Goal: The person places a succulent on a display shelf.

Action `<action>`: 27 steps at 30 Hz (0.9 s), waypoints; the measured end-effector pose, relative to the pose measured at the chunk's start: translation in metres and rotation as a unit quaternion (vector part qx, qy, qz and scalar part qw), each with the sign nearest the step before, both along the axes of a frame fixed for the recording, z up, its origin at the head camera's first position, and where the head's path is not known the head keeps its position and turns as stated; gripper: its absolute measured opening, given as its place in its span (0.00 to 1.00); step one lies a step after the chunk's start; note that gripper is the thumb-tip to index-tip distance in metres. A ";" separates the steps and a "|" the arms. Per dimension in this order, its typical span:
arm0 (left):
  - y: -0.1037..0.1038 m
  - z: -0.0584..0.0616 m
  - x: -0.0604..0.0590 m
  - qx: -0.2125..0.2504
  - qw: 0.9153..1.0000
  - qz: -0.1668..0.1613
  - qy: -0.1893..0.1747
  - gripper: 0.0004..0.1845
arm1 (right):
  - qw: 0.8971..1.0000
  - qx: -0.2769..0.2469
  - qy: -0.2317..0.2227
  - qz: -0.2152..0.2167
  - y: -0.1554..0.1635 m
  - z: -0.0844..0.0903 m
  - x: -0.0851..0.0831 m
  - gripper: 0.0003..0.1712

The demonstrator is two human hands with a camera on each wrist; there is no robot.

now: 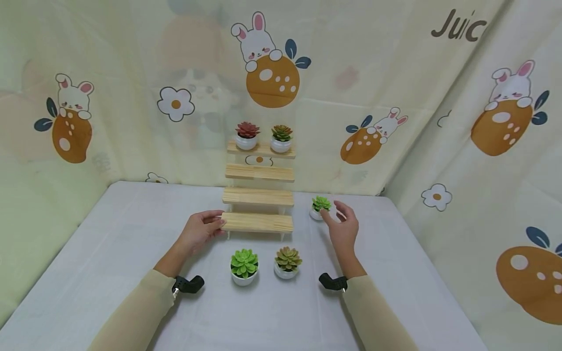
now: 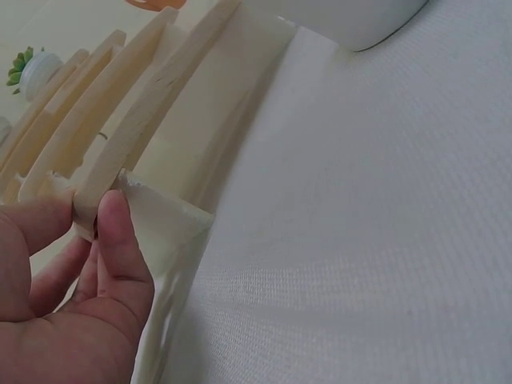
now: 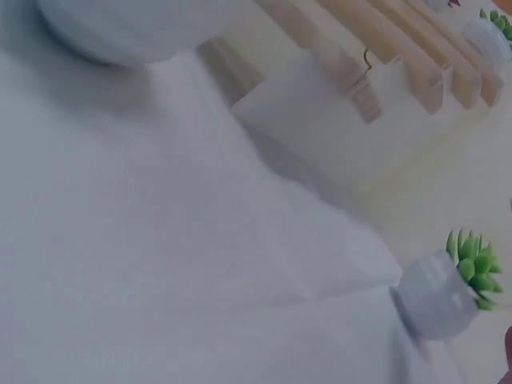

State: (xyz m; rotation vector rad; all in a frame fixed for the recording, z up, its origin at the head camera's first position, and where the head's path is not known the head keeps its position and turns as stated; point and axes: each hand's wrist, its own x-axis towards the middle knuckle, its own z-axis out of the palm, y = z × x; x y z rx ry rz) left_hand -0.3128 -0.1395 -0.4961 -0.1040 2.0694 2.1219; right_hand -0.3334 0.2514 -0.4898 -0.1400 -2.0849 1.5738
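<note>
A wooden stepped shelf (image 1: 258, 197) stands at the back middle of the white table (image 1: 110, 253). My left hand (image 1: 203, 230) pinches the left end of its lowest step (image 1: 256, 222); in the left wrist view the thumb (image 2: 120, 240) and fingers lie on either side of that plank end (image 2: 100, 196). My right hand (image 1: 343, 225) hovers open with relaxed fingers just right of a small green succulent in a white pot (image 1: 320, 206), and holds nothing. That pot (image 3: 445, 294) stands alone on the cloth in the right wrist view.
A red succulent (image 1: 247, 135) and an olive succulent (image 1: 281, 138) stand on the top step. In front of the shelf stand a bright green succulent (image 1: 244, 267) and a brownish one (image 1: 287, 262). Patterned cloth walls (image 1: 461, 146) close in the back and the sides.
</note>
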 end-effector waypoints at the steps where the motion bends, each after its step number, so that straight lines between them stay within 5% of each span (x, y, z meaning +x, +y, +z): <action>1: 0.000 0.000 0.000 0.000 1.000 0.000 -0.001 0.25 | 1.000 -0.003 -0.017 0.002 0.001 -0.002 0.000 0.31; 6: 0.000 0.002 0.000 -0.004 1.000 0.000 -0.006 0.25 | 0.997 -0.013 -0.076 0.023 0.004 -0.011 -0.004 0.38; 27: 0.001 0.000 -0.002 0.006 1.000 0.000 -0.015 0.25 | 0.986 0.014 -0.161 0.028 -0.004 -0.019 -0.030 0.51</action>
